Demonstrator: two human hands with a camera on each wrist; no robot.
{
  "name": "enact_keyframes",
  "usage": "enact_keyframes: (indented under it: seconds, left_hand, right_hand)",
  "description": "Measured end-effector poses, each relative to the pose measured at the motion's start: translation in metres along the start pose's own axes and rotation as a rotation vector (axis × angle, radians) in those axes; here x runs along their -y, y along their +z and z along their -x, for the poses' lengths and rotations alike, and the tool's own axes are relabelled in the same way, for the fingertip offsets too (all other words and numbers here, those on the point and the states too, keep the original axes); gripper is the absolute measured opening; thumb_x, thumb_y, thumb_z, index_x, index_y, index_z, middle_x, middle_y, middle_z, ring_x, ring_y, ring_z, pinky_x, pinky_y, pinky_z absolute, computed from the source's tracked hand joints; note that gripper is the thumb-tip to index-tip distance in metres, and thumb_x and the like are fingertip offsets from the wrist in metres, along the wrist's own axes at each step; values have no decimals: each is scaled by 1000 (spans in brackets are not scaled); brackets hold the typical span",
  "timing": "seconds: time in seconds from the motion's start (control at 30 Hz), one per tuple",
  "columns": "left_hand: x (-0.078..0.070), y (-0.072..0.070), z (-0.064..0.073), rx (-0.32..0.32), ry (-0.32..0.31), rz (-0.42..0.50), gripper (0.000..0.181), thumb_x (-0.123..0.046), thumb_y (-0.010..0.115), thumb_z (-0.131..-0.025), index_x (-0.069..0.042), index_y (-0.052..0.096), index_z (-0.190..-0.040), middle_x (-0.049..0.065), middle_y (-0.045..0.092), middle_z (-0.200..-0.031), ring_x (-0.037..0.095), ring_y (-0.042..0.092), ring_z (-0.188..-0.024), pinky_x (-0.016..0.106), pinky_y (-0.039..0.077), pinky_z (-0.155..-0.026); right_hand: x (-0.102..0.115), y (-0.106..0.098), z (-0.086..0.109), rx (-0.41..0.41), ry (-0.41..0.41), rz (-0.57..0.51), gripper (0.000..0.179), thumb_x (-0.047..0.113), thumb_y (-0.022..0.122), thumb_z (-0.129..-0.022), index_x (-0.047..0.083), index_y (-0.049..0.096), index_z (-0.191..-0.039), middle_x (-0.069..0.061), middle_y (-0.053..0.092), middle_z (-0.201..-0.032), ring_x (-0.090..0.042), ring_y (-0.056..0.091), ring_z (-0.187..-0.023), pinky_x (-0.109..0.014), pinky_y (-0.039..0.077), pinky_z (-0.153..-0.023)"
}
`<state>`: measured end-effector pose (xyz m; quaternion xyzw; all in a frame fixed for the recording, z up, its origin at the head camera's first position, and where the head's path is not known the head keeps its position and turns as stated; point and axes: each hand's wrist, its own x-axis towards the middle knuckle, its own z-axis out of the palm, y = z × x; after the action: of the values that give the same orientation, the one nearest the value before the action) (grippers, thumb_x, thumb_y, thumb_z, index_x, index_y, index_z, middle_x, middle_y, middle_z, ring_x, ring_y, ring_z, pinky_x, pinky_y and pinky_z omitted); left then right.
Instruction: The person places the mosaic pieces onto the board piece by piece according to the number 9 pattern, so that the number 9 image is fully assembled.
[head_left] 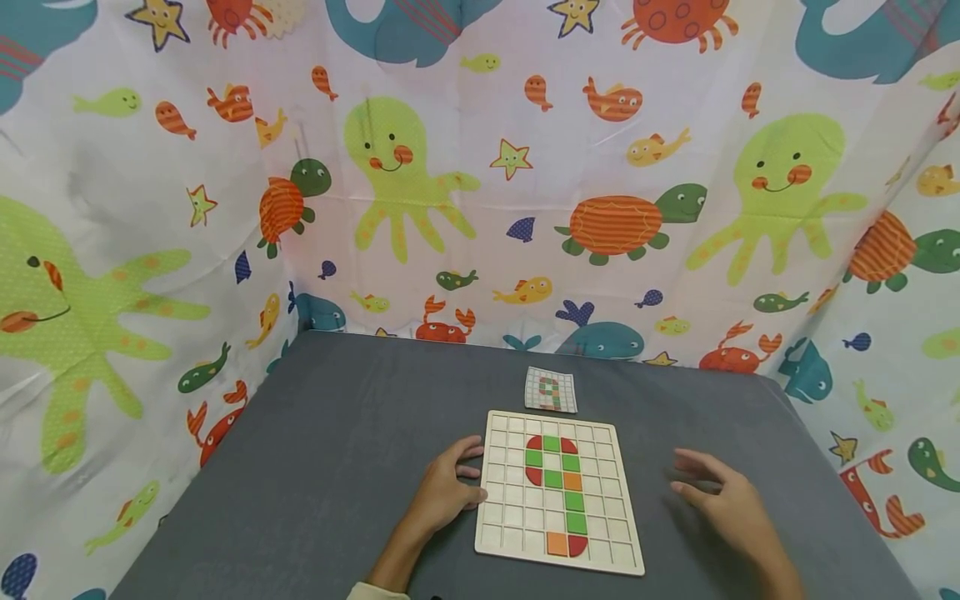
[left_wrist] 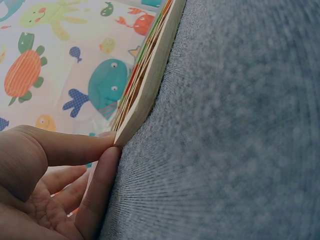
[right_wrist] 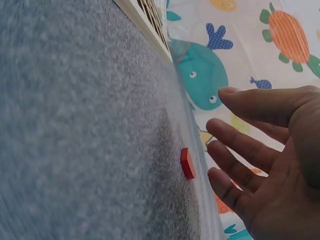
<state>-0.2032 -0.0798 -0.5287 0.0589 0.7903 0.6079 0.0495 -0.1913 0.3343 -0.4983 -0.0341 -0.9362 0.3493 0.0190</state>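
Observation:
A square wooden grid board lies on the grey table, with green squares, orange squares and red rounded-corner pieces set in its cells. At its left edge my left hand holds the board; in the left wrist view the thumb and a finger meet at the wooden edge. My right hand hovers to the right of the board, fingers apart and relaxed, nothing in it. A single red piece lies on the table near those fingertips in the right wrist view.
Behind the board lies a small printed card with a coloured grid pattern. A curtain printed with sea animals surrounds the back and sides of the table.

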Motion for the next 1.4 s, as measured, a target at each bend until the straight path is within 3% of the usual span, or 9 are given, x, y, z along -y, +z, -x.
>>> enact_keyframes:
  seconds: [0.27,0.43,0.73,0.97,1.13,1.4]
  left_hand:
    - [1,1,0,-2,-2,3,83,15,80,-77,-5,54,-153,18,62,-147,32,67,-113,36,63,-63]
    - [0,1,-1,-1,-3,13,83,14,80,-76,-5,54,-153,18,62,-147,32,66,-113,36,63,-64]
    - [1,1,-2,3,-16,19,83,13,80,-77,-7,54,-154,15,62,-148,29,66,-114,34,63,-64]
    - [1,0,-1,0,0,16,84,14,80,-76,-6,54,-153,17,62,-147,31,67,-113,37,62,-63]
    - [1,0,0,1,-9,15,83,14,80,-77,-6,54,-153,17,62,-147,32,66,-114,37,62,-64]
    - [0,-1,-1,10,-10,24,85,14,81,-77,-6,53,-154,17,61,-148,33,66,-115,37,63,-65]
  right_hand:
    - [-7,-6,-2,62,81,46,64,28,79,-96,2,56,-149,-30,60,-145,-53,53,-134,-71,46,-103]
    - [-10,-9,-4,83,94,53,65,29,81,-95,0,57,-147,-30,62,-142,-52,54,-133,-71,45,-103]
    - [-15,-7,-6,100,126,64,64,23,86,-90,-2,60,-143,-27,70,-129,-43,66,-115,-63,53,-92]
    - [-18,-7,-7,84,110,54,61,8,87,-84,-1,63,-140,-15,75,-112,-29,70,-100,-39,56,-76]
    - [-19,-6,-7,91,102,34,60,4,88,-82,-2,65,-138,-8,74,-103,-22,68,-91,-32,52,-68]
    - [-20,-9,-4,102,71,36,63,2,91,-77,0,67,-136,-5,75,-103,-18,67,-91,-27,51,-72]
